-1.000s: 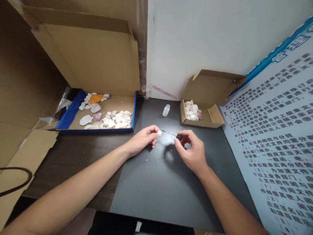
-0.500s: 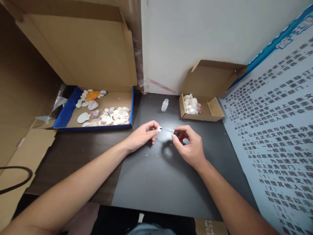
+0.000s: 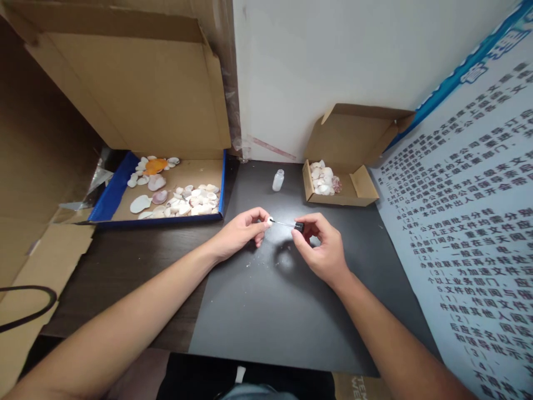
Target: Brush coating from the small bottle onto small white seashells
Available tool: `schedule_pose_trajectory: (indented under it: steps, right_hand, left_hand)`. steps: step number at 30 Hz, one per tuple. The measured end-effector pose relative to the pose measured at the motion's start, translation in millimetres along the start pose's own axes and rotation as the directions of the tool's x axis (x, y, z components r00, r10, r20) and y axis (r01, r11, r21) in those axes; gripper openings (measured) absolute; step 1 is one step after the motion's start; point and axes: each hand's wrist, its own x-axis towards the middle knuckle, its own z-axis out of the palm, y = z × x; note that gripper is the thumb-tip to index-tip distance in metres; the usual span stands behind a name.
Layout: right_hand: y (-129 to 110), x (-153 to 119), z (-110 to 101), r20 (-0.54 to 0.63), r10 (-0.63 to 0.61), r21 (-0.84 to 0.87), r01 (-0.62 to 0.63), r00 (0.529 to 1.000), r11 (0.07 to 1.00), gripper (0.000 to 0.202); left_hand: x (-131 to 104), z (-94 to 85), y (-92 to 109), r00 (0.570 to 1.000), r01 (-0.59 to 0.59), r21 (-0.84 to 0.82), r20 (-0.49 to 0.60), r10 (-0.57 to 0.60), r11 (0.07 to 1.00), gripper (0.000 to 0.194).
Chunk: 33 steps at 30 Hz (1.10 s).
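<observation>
Two small things are held up over the dark mat (image 3: 266, 322): a white piece (image 3: 270, 221), likely a shell, and a black cap (image 3: 298, 226) with a thin stem (image 3: 284, 224). The person's left hand (image 3: 245, 232) pinches the white piece between thumb and forefinger; the right hand (image 3: 325, 247) pinches the cap between thumb and fingers, the stem pointing left. The dark tip of the stem is at the piece, though at this size one cannot tell whether it touches, or how much of the surface is coated.

The bottle (image 3: 278, 181) stands upright and uncapped beyond the hands, so the opening appears done and the applying appears to be under way. The held piece has not yet been set down, and the bottle has not been closed again.

In the blue-edged box (image 3: 224, 186), an orange shell (image 3: 155, 166) lies ringed by white ones, an arrangement apparently partly made. Many loose shells (image 3: 202, 201) lie at its near right corner, and more white shells (image 3: 322, 180) fill part of the small box (image 3: 341, 200).
</observation>
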Motion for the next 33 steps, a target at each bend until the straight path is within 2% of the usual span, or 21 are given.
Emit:
schedule_pose_trajectory:
  steps: [4, 8, 12, 16, 21, 28, 33]
  right_hand:
    - [-0.8, 0.5, 0.3, -0.042, 0.02, -0.004, -0.02, 0.999, 1.0, 0.011]
    - [-1.3, 0.4, 0.8, -0.002, -0.007, -0.01, 0.007, 1.0, 1.0, 0.012]
    - [-1.4, -0.1, 0.4, -0.049, 0.02, -0.023, -0.021, 0.999, 0.999, 0.012]
    - [-1.9, -0.7, -0.1, 0.007, -0.031, -0.013, 0.031, 1.0, 0.999, 0.012]
    - [-0.3, 0.2, -0.9, -0.045, 0.016, -0.042, -0.018, 0.999, 0.999, 0.012]
    - [-2.5, -1.1, -0.2, -0.002, -0.033, -0.006, 0.033, 0.999, 0.999, 0.013]
    - [-3.0, -0.3, 0.3, -0.013, -0.019, -0.024, 0.019, 1.0, 1.0, 0.012]
  left_hand:
    - [-0.2, -0.1, -0.1, 1.0, 0.01, -0.034, 0.003, -0.01, 0.999, 0.021]
    - [-0.1, -0.3, -0.5, 1.0, 0.016, -0.057, 0.005, -0.016, 0.998, 0.021]
    - [0.3, 0.0, -0.4, 1.0, 0.018, -0.064, -0.001, -0.018, 0.998, 0.022]
    - [0.0, 0.4, 0.6, 1.0, 0.02, -0.059, -0.001, -0.02, 0.998, 0.021]
    - [-1.2, 1.9, 3.2, 0.999, 0.032, -0.044, -0.011, -0.032, 0.999, 0.023]
    - [-0.6, 2.5, 2.7, 1.0, 0.026, -0.06, -0.012, -0.026, 0.998, 0.023]
    - [-1.0, 2.8, 3.7, 0.999, 0.035, -0.057, -0.016, -0.036, 0.998, 0.023]
